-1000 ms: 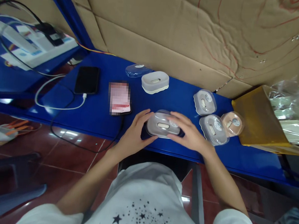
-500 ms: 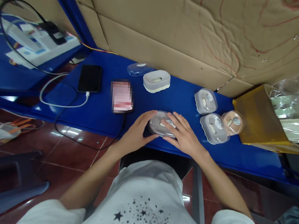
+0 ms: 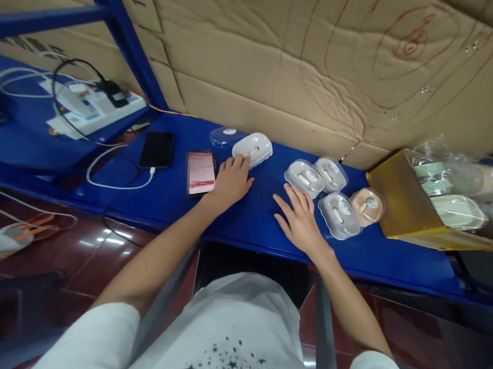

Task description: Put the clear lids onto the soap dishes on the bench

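A black phone [image 3: 157, 150] lies far left on the blue table [image 3: 252, 221], beside a second phone [image 3: 201, 172]. The left hand [image 3: 230, 181] reaches with loose fingers to a white oval case [image 3: 252, 148], seemingly touching it. The right hand [image 3: 298, 221] rests flat and empty just short of four clear-lidded cases [image 3: 305, 177].

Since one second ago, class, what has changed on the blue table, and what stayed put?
Both hands let go of the clear lidded case, now set beside the other cases. The left hand moved up-left to the white oval box; the right hand lies open on the blue table. The black phone stayed.
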Demonstrator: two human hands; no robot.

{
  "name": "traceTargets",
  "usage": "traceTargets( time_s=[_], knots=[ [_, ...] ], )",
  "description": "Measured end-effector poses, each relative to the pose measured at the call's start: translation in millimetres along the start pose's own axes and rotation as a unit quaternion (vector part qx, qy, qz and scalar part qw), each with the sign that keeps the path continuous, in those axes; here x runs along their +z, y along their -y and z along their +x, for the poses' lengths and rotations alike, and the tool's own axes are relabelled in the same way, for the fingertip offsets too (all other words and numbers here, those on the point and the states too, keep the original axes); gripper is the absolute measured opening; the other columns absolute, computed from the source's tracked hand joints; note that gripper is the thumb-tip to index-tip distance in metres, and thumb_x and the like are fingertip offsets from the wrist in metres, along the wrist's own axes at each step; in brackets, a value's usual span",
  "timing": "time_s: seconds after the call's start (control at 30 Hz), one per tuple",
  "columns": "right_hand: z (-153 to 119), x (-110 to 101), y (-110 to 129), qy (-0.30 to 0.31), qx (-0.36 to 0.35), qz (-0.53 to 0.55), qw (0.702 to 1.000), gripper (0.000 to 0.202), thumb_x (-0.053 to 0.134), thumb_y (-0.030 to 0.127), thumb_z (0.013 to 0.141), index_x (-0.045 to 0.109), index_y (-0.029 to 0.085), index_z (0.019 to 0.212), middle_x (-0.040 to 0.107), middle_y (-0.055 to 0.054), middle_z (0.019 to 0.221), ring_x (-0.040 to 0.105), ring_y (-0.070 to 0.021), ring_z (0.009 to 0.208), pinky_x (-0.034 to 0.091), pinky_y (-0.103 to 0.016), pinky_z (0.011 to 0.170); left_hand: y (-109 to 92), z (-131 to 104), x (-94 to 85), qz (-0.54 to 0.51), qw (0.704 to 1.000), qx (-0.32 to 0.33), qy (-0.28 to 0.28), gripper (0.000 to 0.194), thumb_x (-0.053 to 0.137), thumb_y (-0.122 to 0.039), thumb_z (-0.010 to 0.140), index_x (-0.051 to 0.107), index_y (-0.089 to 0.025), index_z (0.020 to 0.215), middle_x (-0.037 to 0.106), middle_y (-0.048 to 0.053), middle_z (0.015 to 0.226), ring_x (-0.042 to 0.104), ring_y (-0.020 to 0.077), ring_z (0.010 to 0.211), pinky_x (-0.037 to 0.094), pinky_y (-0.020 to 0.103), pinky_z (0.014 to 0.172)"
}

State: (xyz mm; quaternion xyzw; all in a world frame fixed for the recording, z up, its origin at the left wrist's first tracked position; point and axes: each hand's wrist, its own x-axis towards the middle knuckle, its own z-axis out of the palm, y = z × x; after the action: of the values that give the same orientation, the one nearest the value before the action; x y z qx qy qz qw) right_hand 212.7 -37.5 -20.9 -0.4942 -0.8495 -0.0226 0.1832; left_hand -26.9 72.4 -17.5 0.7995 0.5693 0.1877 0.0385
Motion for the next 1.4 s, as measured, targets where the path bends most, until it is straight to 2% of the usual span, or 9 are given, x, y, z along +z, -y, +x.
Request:
traceTargets(
  time_s=[0.13, 0.37, 0.63, 0.77, 0.87, 0.93, 1.07, 1.3, 1.4],
  knots=[
    [-10.1, 2.8, 0.8, -0.018, -0.017, 0.018, 1.0, 0.045, 0.05, 0.033, 0.113, 0.061, 0.024, 0.156, 0.048, -0.016, 0.173, 0.042, -0.0328, 0.164, 0.035, -0.061, 0.132, -1.0, -36.1, -10.2, 0.006, 0.999, 0.035, 0.0, 0.029, 0.056, -0.019, 0.103, 0.07, -0.015, 0.129, 0.064, 0.021, 0.138, 0.063, 0.0408, 0.127, 0.056, 0.058, 0.106],
    [2.0, -6.2, 18.1, 0.018, -0.06, 0.089, 0.994, 0.043, 0.046, 0.035, 0.116, 0.061, 0.027, 0.156, 0.068, -0.009, 0.156, 0.061, -0.0266, 0.148, 0.033, -0.056, 0.133, -9.8, -122.9, -18.0, -0.065, 0.987, 0.145, -0.019, 0.016, 0.057, -0.022, 0.108, 0.069, -0.022, 0.119, 0.061, 0.016, 0.143, 0.063, 0.0354, 0.132, 0.06, 0.055, 0.106],
    [-0.5, 0.9, 18.3, 0.069, -0.073, 0.097, 0.99, 0.038, 0.056, 0.047, 0.113, 0.073, 0.029, 0.142, 0.073, -0.009, 0.15, 0.063, -0.0294, 0.145, 0.034, -0.06, 0.13, -11.3, -140.6, -10.9, -0.154, 0.981, 0.12, -0.003, 0.014, 0.065, -0.026, 0.105, 0.067, -0.025, 0.119, 0.056, 0.015, 0.156, 0.058, 0.036, 0.145, 0.056, 0.059, 0.115],
    [-19.6, -2.7, 9.8, 0.057, -0.058, 0.072, 0.994, 0.041, 0.058, 0.049, 0.112, 0.07, 0.03, 0.147, 0.07, -0.01, 0.153, 0.062, -0.03, 0.147, 0.037, -0.059, 0.128, -0.8, -107.5, -20.2, -0.176, 0.974, 0.139, 0.009, 0.028, 0.056, -0.036, 0.111, 0.062, -0.025, 0.136, 0.058, 0.014, 0.156, 0.059, 0.0318, 0.146, 0.053, 0.054, 0.12],
    [-39.5, -3.2, 7.0, 0.027, -0.013, 0.052, 0.998, 0.042, 0.056, 0.045, 0.113, 0.066, 0.03, 0.151, 0.069, -0.01, 0.156, 0.062, -0.0317, 0.148, 0.036, -0.063, 0.128, 8.7, -46.0, -18.6, -0.12, 0.984, 0.134, 0.022, 0.043, 0.048, -0.036, 0.113, 0.053, -0.02, 0.153, 0.057, 0.019, 0.159, 0.053, 0.0352, 0.151, 0.045, 0.058, 0.126],
    [-53.3, -2.4, 7.6, 0.013, 0.011, 0.05, 0.999, 0.044, 0.056, 0.043, 0.113, 0.063, 0.032, 0.155, 0.067, -0.01, 0.158, 0.061, -0.0325, 0.149, 0.037, -0.065, 0.128, 12.9, -0.7, -12.0, -0.05, 0.992, 0.091, 0.068, 0.057, 0.055, -0.038, 0.109, 0.045, -0.015, 0.161, 0.042, 0.025, 0.172, 0.04, 0.045, 0.16, 0.038, 0.07, 0.126],
    [-79.8, -0.5, 5.9, -0.017, 0.052, 0.059, 0.997, 0.05, 0.055, 0.04, 0.112, 0.055, 0.038, 0.162, 0.066, -0.008, 0.159, 0.062, -0.034, 0.148, 0.043, -0.066, 0.124, 9.2, 40.7, -0.4, -0.018, 0.99, 0.071, 0.117, 0.048, 0.068, -0.041, 0.103, 0.06, -0.013, 0.141, 0.055, 0.027, 0.158, 0.046, 0.05, 0.152, 0.042, 0.075, 0.118],
    [-96.1, -4.9, -11.3, -0.082, 0.109, 0.095, 0.986, 0.051, 0.057, 0.039, 0.111, 0.054, 0.041, 0.162, 0.065, -0.006, 0.16, 0.06, -0.0348, 0.15, 0.047, -0.065, 0.123, -2.2, -66.1, -4.2, -0.125, 0.968, 0.182, 0.119, 0.018, 0.075, -0.032, 0.098, 0.065, -0.022, 0.111, 0.061, 0.014, 0.147, 0.056, 0.0342, 0.147, 0.051, 0.055, 0.123],
    [-79.4, -6.6, -3.5, -0.031, 0.047, 0.096, 0.994, 0.046, 0.057, 0.039, 0.112, 0.059, 0.038, 0.158, 0.065, -0.005, 0.161, 0.058, -0.033, 0.151, 0.042, -0.065, 0.126, -4.0, -102.7, -5.1, -0.214, 0.957, 0.155, 0.119, 0.048, 0.079, -0.03, 0.096, 0.057, -0.028, 0.139, 0.041, 0.013, 0.169, 0.062, 0.0324, 0.144, 0.061, 0.051, 0.113]
  ],
)
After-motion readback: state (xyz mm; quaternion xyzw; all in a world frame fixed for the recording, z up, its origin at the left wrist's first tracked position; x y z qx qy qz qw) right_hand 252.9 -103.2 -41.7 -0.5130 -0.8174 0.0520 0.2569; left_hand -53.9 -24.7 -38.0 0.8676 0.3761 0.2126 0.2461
